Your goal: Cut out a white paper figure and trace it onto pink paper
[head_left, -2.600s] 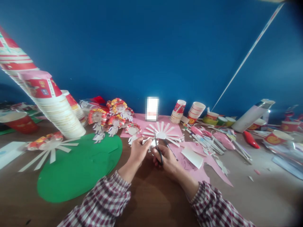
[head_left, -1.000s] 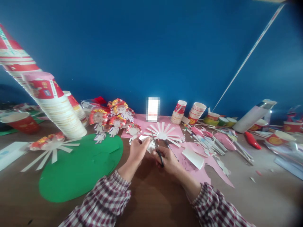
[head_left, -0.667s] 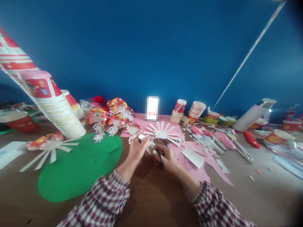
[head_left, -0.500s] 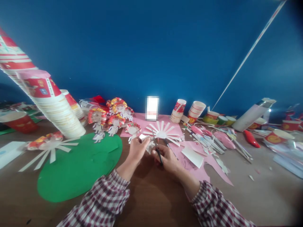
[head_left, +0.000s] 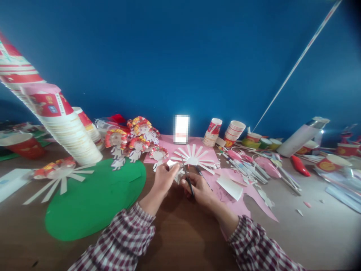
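Note:
My left hand (head_left: 164, 180) pinches a small white paper cut-out (head_left: 172, 165) above the brown table. My right hand (head_left: 197, 189) is closed around black-handled scissors (head_left: 187, 175), whose blades point up into the paper. Both hands meet at the table's middle, just in front of a white sun-ray cut-out (head_left: 194, 157) lying on pink paper (head_left: 169, 147). Checked red-and-white sleeves cover both forearms.
A green paper oval (head_left: 93, 199) lies at left, with a leaning stack of paper cups (head_left: 60, 120) behind it. Paper figures (head_left: 135, 139) sit at the back. Pink scraps (head_left: 239, 195), paper strips, cups (head_left: 234, 132) and a white bottle (head_left: 301, 137) clutter the right.
The left hand has turned the white paper piece slightly while the scissors shifted a little against it. Both hands stay in the same spot.

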The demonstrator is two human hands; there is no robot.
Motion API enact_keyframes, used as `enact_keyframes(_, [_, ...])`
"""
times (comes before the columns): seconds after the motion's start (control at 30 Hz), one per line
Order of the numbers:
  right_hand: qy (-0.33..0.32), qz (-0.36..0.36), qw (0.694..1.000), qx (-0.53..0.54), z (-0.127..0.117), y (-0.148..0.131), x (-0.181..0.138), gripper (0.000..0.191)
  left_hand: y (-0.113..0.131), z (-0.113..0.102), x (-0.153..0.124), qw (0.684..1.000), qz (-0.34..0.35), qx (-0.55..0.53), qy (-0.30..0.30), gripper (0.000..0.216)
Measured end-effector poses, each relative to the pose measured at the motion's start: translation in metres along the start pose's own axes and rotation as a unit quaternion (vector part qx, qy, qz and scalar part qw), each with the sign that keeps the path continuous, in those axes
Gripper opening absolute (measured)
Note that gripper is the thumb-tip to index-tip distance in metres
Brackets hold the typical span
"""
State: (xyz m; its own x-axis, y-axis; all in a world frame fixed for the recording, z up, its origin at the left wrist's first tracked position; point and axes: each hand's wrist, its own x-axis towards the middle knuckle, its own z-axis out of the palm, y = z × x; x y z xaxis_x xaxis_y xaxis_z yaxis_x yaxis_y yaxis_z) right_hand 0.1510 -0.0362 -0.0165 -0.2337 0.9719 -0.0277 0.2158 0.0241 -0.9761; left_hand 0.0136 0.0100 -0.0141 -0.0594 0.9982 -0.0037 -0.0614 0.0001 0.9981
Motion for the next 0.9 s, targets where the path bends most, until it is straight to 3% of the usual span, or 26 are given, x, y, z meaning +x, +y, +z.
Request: enact_keyframes(0.9, [-0.009,-0.007,1.000,0.005,-0.0011,0.0017,0.0019,0.017,-0.0079,-0.0004,0.0040,1.000,0.012,0.001,0.020,0.024])
